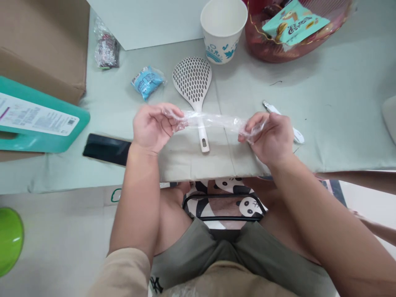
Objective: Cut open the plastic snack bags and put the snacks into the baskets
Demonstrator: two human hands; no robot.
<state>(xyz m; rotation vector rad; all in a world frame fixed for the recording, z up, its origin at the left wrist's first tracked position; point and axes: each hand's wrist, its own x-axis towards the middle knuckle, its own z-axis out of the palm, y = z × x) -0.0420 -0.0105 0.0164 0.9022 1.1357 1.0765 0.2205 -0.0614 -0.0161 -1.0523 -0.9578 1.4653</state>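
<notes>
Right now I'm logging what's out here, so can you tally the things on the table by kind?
Clear plastic wrap, stretched between left hand and right hand: 1
Slotted spoon: 1
Paper cup: 1
Small snack packets: 2
Red basket: 1
Phone: 1
Teal board: 1
Cardboard box: 1
Total: 9

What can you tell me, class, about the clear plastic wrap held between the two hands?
The plastic wrap is thin, transparent and crinkled, pulled into a loose horizontal band. The left hand pinches one end, the right hand bunches the other. It hangs above the table's cloth, crossing over the handle of a white slotted spoon.
</notes>
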